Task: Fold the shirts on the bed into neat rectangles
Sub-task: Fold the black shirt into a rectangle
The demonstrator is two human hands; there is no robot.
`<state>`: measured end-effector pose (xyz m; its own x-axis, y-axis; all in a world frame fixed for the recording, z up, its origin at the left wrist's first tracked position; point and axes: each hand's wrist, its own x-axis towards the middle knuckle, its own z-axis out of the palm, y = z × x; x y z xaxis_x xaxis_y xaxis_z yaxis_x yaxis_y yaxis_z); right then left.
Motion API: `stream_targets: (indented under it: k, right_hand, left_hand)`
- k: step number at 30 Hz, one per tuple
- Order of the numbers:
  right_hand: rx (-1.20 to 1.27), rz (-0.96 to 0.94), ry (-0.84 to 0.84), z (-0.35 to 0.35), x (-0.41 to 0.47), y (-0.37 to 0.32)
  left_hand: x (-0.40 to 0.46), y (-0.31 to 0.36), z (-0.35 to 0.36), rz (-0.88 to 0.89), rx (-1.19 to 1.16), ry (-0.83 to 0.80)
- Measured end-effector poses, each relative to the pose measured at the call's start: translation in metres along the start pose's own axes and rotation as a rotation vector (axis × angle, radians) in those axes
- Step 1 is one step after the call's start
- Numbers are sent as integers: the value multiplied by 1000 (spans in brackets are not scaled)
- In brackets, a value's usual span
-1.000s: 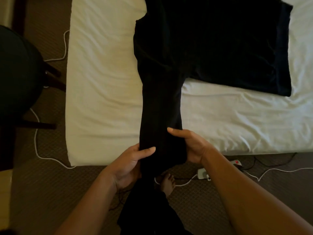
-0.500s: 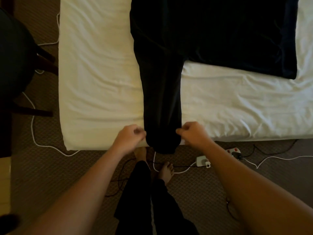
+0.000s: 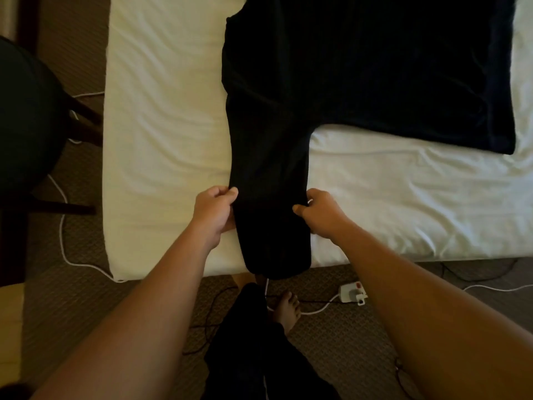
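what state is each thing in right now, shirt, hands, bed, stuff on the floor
black shirt: spread on the bed, one sleeve hanging past the near edge
left hand: pinching the sleeve's left edge
right hand: pinching its right edge
bed: white sheet, wrinkled
power strip: on the carpet, cable attached

A white-sheeted bed (image 3: 161, 140) fills the room before me, above brown patterned carpet (image 3: 340, 342). A dark round chair (image 3: 26, 116) stands at my left. White cables (image 3: 62, 226) and a white power adapter (image 3: 353, 293) lie on the floor in dim, warm light.
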<state>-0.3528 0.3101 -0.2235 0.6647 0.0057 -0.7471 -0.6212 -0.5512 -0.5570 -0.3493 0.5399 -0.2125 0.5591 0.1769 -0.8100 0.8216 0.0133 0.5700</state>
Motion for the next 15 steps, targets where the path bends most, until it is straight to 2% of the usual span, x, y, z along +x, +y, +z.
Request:
stream_targets:
  k: [2,5,9,15]
  right_hand:
    - [-236,-26,30,-6,3,-7]
    - [-364,-96,293,-23,15,-32]
    - [-418,-267,423,-43,50,-63]
    - [-302,-323,467,-58,108,-112]
  left_hand:
    - [7,8,-1,12,67,14]
    - [35,47,5,88,79,57]
    - [81,106,24,83,-39,102]
    - [128,141,24,8,-203,-22]
